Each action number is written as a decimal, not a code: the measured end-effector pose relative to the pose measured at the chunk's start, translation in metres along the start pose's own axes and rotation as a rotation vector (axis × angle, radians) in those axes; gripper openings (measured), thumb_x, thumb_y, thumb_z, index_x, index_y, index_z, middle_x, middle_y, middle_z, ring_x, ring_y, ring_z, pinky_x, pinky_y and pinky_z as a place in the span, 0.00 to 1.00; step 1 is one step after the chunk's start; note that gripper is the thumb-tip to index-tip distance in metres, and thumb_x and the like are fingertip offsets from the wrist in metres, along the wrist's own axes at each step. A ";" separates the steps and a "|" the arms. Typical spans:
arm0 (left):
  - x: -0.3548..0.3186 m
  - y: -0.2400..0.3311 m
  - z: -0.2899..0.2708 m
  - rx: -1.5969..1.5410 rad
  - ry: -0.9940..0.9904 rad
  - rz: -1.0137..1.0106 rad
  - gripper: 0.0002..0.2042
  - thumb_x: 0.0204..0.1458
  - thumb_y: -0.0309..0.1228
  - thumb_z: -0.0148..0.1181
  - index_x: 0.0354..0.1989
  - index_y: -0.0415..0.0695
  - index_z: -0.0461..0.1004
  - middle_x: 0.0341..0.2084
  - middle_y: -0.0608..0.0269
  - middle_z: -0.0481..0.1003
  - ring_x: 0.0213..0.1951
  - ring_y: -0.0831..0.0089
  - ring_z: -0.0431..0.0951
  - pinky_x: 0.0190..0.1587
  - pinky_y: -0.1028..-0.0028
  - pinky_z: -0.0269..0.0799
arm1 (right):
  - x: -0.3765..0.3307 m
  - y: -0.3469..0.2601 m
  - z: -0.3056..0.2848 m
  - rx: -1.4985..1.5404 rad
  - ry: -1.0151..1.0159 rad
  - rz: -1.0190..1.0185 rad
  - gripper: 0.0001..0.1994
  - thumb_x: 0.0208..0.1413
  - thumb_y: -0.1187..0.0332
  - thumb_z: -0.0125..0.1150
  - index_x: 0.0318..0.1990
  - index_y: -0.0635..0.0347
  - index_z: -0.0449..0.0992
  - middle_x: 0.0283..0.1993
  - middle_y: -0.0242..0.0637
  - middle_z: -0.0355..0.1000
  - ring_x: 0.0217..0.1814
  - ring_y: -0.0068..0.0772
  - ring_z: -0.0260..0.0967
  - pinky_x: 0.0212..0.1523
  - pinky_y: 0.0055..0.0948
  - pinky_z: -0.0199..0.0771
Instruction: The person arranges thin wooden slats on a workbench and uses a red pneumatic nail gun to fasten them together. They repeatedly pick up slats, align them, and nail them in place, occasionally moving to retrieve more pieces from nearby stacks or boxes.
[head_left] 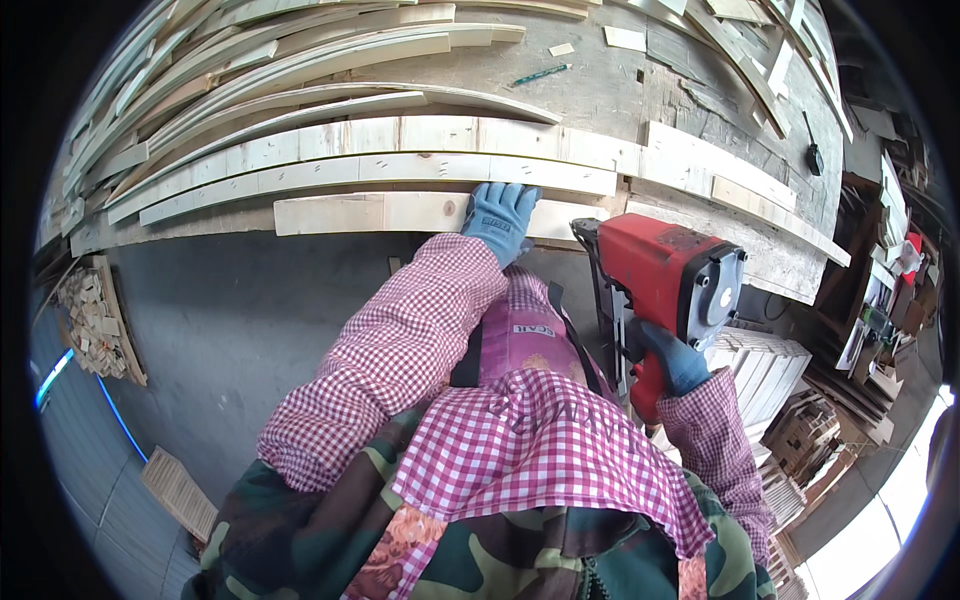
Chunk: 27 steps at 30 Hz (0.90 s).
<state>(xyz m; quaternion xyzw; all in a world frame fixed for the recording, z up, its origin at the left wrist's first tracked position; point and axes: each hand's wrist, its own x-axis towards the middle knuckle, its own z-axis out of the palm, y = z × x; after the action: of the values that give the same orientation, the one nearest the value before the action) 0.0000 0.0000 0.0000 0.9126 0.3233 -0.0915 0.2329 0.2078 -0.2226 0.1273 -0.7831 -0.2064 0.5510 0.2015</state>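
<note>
My left hand point(497, 222), in a blue glove, grips a short pale wooden board point(335, 213) at the bench's near edge. Its fingers reach over the board's top; the thumb is hidden. Gloved in blue too, my right hand point(680, 362) is closed around the handle of a red and black nail gun point(655, 262). The gun's nose is close to the right end of the short board; whether they touch I cannot tell. Just beyond lies a long strip point(375, 168) with small dark marks, and behind it a longer pale plank point(400, 133).
Many thin wooden strips point(290, 50) are heaped at the far left of the bench point(590, 80). A green pencil point(542, 75) lies near the middle. More boards point(700, 165) extend rightward. Wood scraps point(95, 315) fill a crate at left; stacked pale slats point(755, 370) stand at right.
</note>
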 end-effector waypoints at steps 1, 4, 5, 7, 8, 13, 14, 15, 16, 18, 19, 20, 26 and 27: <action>-0.005 -0.007 0.003 -0.002 0.114 0.068 0.42 0.38 0.45 0.68 0.63 0.48 0.56 0.58 0.60 0.57 0.61 0.60 0.56 0.65 0.56 0.47 | 0.001 -0.017 0.006 0.101 -0.033 0.046 0.19 0.52 0.66 0.61 0.50 0.60 0.69 0.40 0.38 0.70 0.38 0.29 0.68 0.38 0.29 0.68; -0.052 -0.033 -0.015 0.012 0.192 0.096 0.42 0.37 0.43 0.69 0.62 0.45 0.57 0.57 0.59 0.59 0.60 0.61 0.57 0.65 0.61 0.48 | -0.002 -0.008 0.031 0.236 -0.081 0.060 0.14 0.51 0.67 0.62 0.43 0.63 0.72 0.26 0.33 0.72 0.24 0.26 0.68 0.23 0.26 0.68; -0.065 -0.047 -0.027 0.028 0.191 0.079 0.41 0.37 0.42 0.69 0.62 0.45 0.57 0.57 0.58 0.60 0.60 0.61 0.58 0.65 0.61 0.49 | 0.003 -0.009 0.035 0.197 -0.102 0.045 0.14 0.51 0.67 0.62 0.44 0.63 0.72 0.27 0.33 0.72 0.24 0.26 0.69 0.24 0.25 0.69; -0.091 -0.084 -0.043 0.111 0.140 -0.054 0.41 0.35 0.42 0.70 0.61 0.47 0.59 0.56 0.59 0.61 0.59 0.62 0.59 0.64 0.60 0.50 | 0.012 -0.016 0.044 0.019 -0.069 0.000 0.18 0.49 0.67 0.62 0.47 0.63 0.71 0.37 0.39 0.73 0.35 0.34 0.71 0.36 0.31 0.72; -0.100 -0.101 -0.045 0.135 0.109 -0.070 0.42 0.34 0.42 0.71 0.61 0.48 0.59 0.56 0.59 0.62 0.59 0.62 0.59 0.64 0.61 0.50 | 0.018 -0.008 0.049 -0.087 -0.019 -0.085 0.19 0.49 0.66 0.63 0.48 0.63 0.71 0.39 0.41 0.73 0.40 0.37 0.71 0.40 0.33 0.71; -0.097 -0.132 -0.040 0.174 0.052 -0.086 0.40 0.31 0.41 0.73 0.58 0.52 0.64 0.52 0.64 0.65 0.56 0.64 0.63 0.61 0.63 0.55 | 0.018 -0.039 0.054 -0.322 -0.003 -0.173 0.23 0.47 0.63 0.63 0.51 0.60 0.71 0.50 0.46 0.69 0.52 0.46 0.67 0.54 0.36 0.66; -0.096 -0.133 -0.039 0.183 0.081 -0.062 0.38 0.31 0.42 0.72 0.57 0.52 0.65 0.50 0.65 0.66 0.54 0.65 0.64 0.59 0.64 0.57 | 0.016 -0.038 0.056 -0.325 0.003 -0.170 0.23 0.47 0.63 0.63 0.51 0.60 0.71 0.51 0.46 0.69 0.52 0.46 0.67 0.54 0.36 0.66; -0.095 -0.134 -0.039 0.185 0.064 -0.065 0.38 0.31 0.42 0.72 0.57 0.52 0.65 0.50 0.65 0.66 0.54 0.65 0.64 0.59 0.64 0.57 | 0.015 -0.040 0.056 -0.330 0.006 -0.171 0.23 0.47 0.62 0.62 0.51 0.60 0.71 0.52 0.46 0.69 0.53 0.46 0.67 0.55 0.36 0.66; -0.095 -0.134 -0.039 0.186 0.047 -0.069 0.38 0.31 0.43 0.72 0.57 0.52 0.65 0.50 0.65 0.67 0.54 0.65 0.64 0.59 0.64 0.57 | 0.016 -0.037 0.055 -0.322 0.016 -0.172 0.23 0.47 0.62 0.63 0.51 0.59 0.71 0.51 0.46 0.69 0.53 0.46 0.67 0.55 0.35 0.66; -0.097 -0.137 -0.038 0.175 0.022 -0.065 0.39 0.31 0.43 0.72 0.57 0.52 0.65 0.49 0.65 0.67 0.54 0.65 0.65 0.59 0.64 0.57 | 0.010 -0.038 0.053 -0.211 -0.018 -0.060 0.23 0.48 0.62 0.63 0.52 0.59 0.71 0.51 0.45 0.69 0.53 0.44 0.67 0.54 0.35 0.66; -0.097 -0.138 -0.037 0.188 0.067 -0.053 0.37 0.31 0.42 0.72 0.56 0.52 0.66 0.47 0.65 0.67 0.53 0.66 0.65 0.58 0.65 0.58 | 0.007 -0.039 0.053 -0.149 -0.028 -0.001 0.23 0.48 0.63 0.63 0.52 0.58 0.71 0.51 0.44 0.69 0.53 0.43 0.67 0.54 0.35 0.66; -0.095 -0.138 -0.036 0.202 0.111 -0.041 0.36 0.31 0.41 0.71 0.56 0.53 0.67 0.46 0.66 0.68 0.52 0.66 0.66 0.57 0.65 0.59 | 0.005 -0.043 0.054 -0.101 -0.031 0.040 0.22 0.48 0.63 0.63 0.52 0.58 0.71 0.51 0.44 0.69 0.53 0.42 0.67 0.54 0.35 0.67; -0.096 -0.142 -0.029 0.162 0.153 -0.015 0.34 0.32 0.40 0.70 0.54 0.54 0.68 0.44 0.66 0.68 0.50 0.66 0.66 0.56 0.65 0.60 | -0.001 -0.026 0.058 -0.277 0.015 -0.021 0.19 0.49 0.64 0.61 0.49 0.60 0.71 0.42 0.41 0.72 0.40 0.36 0.73 0.39 0.31 0.74; -0.096 -0.143 -0.029 0.152 0.141 -0.014 0.34 0.32 0.40 0.70 0.54 0.53 0.67 0.45 0.66 0.67 0.50 0.66 0.66 0.56 0.65 0.60 | -0.001 -0.029 0.058 -0.282 0.017 -0.030 0.19 0.49 0.64 0.61 0.49 0.60 0.72 0.42 0.41 0.73 0.39 0.35 0.73 0.38 0.31 0.74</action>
<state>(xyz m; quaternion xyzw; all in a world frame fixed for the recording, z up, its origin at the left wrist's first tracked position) -0.1644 0.0593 0.0035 0.9296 0.3373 -0.0529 0.1391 0.1492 -0.1934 0.1259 -0.8049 -0.2919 0.5069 0.0994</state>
